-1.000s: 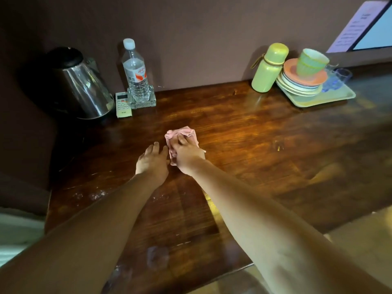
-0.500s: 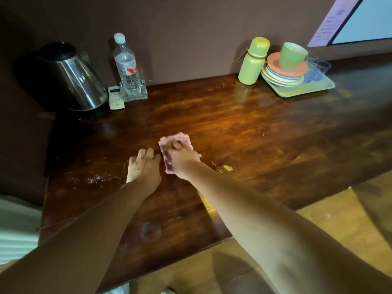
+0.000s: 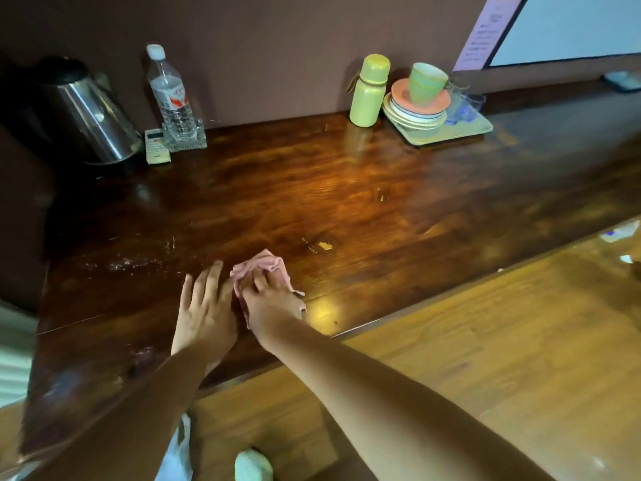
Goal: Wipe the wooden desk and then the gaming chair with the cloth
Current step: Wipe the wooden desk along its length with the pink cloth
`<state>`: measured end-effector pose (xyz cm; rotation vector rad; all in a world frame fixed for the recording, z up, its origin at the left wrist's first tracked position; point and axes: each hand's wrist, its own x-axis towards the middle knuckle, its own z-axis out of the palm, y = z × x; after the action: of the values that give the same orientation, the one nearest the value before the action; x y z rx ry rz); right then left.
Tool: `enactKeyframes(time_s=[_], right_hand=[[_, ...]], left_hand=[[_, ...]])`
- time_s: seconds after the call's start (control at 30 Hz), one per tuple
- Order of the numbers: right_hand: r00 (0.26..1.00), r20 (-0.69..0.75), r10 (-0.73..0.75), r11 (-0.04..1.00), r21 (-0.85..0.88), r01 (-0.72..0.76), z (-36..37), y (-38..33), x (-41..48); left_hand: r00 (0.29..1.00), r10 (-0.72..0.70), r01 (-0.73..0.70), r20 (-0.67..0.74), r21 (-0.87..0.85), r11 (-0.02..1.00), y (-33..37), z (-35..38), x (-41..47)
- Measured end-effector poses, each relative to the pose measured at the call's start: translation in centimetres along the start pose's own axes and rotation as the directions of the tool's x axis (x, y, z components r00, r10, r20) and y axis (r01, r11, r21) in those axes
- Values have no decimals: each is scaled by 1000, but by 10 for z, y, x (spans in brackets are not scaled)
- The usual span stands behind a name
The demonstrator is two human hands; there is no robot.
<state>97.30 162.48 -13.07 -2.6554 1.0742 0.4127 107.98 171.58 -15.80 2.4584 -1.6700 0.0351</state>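
We have the pink cloth point(image 3: 265, 270) bunched near the six o'clock edge of the worktop point(image 3: 364, 203), our right hand point(image 3: 274, 302) curled over it in a pinching grip. Our left hand point(image 3: 204, 314) lies flat at its nine o'clock, fingers spread. Soft and light, it is best pressed from its middle.

dim, warm light glared off the glossy wooden desk point(image 3: 347, 189); the left corner lay in shadow, and wide-angle edges bent.

A brown wall point(image 3: 277, 36) is seen — at its right end a white panel point(image 3: 572, 26) and pink notice point(image 3: 485, 33) are set; below it, glossy wooden floor point(image 3: 503, 341) is lit.
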Motion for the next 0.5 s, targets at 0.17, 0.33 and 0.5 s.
enactKeyframes(time_s=[0.17, 0.33, 0.5], right_hand=[[994, -80, -73, 997, -37, 71, -11, 9, 24], [987, -126, -102, 993, -73, 93, -31, 7, 66], [995, -90, -48, 999, 3, 49, -17, 2, 26]], left_hand=[[985, -56, 48, -161, -55, 997, -5, 29, -23], [971, -79, 67, -226, -60, 996, -10, 38, -22], [962, -78, 68, -263, -48, 997, -12, 40, -24]])
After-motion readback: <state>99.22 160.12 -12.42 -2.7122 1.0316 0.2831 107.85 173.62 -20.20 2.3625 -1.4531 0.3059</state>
